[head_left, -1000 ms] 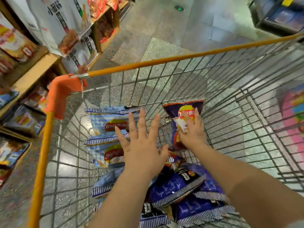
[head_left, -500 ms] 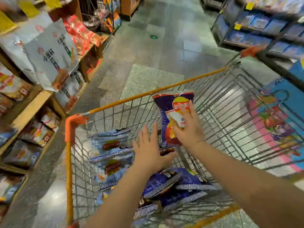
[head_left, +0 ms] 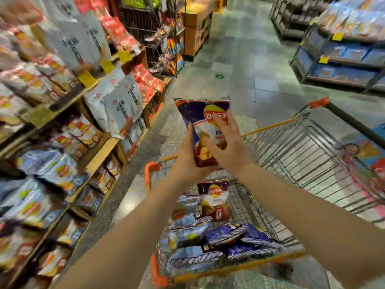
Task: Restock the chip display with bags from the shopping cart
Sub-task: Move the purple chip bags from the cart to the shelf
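A purple chip bag (head_left: 200, 113) is held upright above the shopping cart (head_left: 268, 124). My left hand (head_left: 187, 161) grips its lower left part, thumb along the left edge. My right hand (head_left: 227, 147) lies on the bag's front with fingers spread and fairly straight. In the cart stands another purple bag (head_left: 216, 202), with several blue striped bags (head_left: 229, 236) piled around it. The chip display (head_left: 62, 170), wooden shelves full of blurred chip bags, runs along the left.
Large white snack bags (head_left: 123, 105) and red packs sit on the left shelves further up the aisle. A wire rack (head_left: 154, 38) and a wooden stand are beyond them. Dark shelves with blue goods (head_left: 343, 59) line the right. The tiled aisle floor lies ahead.
The purple bag has risen out of the cart to above its rim. My left hand left the pile and took hold of the bag. The view has swung up and left.
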### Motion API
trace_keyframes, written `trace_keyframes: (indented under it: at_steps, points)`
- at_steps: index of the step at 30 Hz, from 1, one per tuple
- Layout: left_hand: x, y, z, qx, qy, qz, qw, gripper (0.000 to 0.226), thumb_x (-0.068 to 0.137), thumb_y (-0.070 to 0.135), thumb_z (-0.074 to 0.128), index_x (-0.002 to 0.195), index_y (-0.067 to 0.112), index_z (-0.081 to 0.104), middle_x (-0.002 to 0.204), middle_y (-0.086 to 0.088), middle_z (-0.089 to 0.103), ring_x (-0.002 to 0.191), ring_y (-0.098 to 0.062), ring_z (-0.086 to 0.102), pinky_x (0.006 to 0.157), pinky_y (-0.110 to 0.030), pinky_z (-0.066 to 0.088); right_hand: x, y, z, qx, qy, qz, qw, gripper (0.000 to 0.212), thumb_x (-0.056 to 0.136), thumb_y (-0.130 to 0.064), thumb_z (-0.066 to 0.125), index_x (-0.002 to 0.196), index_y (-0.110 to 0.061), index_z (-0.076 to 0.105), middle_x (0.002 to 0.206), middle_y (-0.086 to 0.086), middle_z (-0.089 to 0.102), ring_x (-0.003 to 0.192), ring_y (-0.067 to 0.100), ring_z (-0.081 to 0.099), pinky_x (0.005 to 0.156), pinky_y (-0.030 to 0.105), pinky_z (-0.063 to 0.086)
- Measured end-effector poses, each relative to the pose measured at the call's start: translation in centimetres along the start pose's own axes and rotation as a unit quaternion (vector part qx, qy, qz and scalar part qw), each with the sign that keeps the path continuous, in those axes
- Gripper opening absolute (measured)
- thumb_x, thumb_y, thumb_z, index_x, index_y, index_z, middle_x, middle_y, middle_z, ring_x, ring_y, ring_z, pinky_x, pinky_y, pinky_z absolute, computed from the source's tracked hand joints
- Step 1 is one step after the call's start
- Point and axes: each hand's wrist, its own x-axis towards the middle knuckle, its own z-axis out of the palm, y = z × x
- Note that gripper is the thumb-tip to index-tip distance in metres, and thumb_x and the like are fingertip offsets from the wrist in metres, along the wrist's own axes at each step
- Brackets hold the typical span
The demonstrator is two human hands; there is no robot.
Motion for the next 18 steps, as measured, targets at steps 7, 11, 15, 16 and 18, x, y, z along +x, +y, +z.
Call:
trace_keyframes:
  at_steps: [7, 11, 15, 16, 18]
  points:
    - [-2.5, 3.6, -5.7, -0.028, 0.147, 0.007, 0.989, 0.113, 0.077, -0.003, 0.076, 0.144, 0.050, 0.002, 0.122, 0.040, 0.038, 0.110, 0.013, 0.054, 0.091, -0.022, 0.051, 4.2, -5.4, 0.3, 0.125, -0.101, -0.059, 0.985, 0.058, 0.097, -0.021, 0.053, 0.142, -0.037, 0.019, 0.159, -0.005, 0.001, 0.130, -0.025, 0.001, 0.089, -0.012, 0.004]
    - [-5.1, 5.9, -8.6, -0.048, 0.242, 0.008, 0.969, 0.109, 0.076, -0.005, 0.077, 0.135, 0.059, 0.011, 0.121, 0.036, 0.045, 0.104, 0.016, 0.057, 0.083, -0.017, 0.052, 6.1, -8.0, 2.5, 0.276, -0.197, -0.021, 0.940, 0.075, 0.094, -0.027, 0.059, 0.152, -0.033, 0.011, 0.147, -0.018, 0.032, 0.141, 0.014, 0.030, 0.115, 0.034, 0.030]
    - [-8.4, 7.3, -11.2, -0.043, 0.297, -0.022, 0.954, 0.111, 0.081, 0.010, 0.074, 0.149, 0.038, -0.007, 0.124, 0.031, 0.034, 0.096, 0.025, 0.051, 0.071, -0.007, 0.049, 5.9, -11.6, 4.9, 0.259, -0.294, -0.059, 0.918, 0.080, 0.082, -0.058, 0.062, 0.144, -0.057, 0.012, 0.149, -0.008, 0.038, 0.131, 0.018, 0.046, 0.105, 0.049, 0.043]
    - [-9.4, 7.5, -11.9, -0.036, 0.320, -0.038, 0.946, 0.110, 0.081, 0.019, 0.073, 0.150, 0.038, -0.011, 0.129, 0.026, 0.033, 0.104, 0.020, 0.048, 0.072, -0.007, 0.049, 5.6, -12.6, 5.7, 0.255, -0.311, -0.068, 0.913, 0.079, 0.079, -0.062, 0.062, 0.142, -0.060, 0.013, 0.151, -0.009, 0.035, 0.132, 0.018, 0.044, 0.105, 0.050, 0.043]
    - [-11.3, 8.1, -13.7, -0.052, 0.371, -0.074, 0.924, 0.105, 0.085, 0.026, 0.069, 0.151, 0.034, -0.013, 0.136, 0.013, 0.034, 0.115, 0.002, 0.042, 0.071, -0.006, 0.047, 4.4, -14.8, 7.4, 0.274, -0.340, -0.097, 0.894, 0.074, 0.089, -0.046, 0.061, 0.143, -0.055, 0.013, 0.149, -0.013, 0.033, 0.134, 0.016, 0.040, 0.107, 0.048, 0.041]
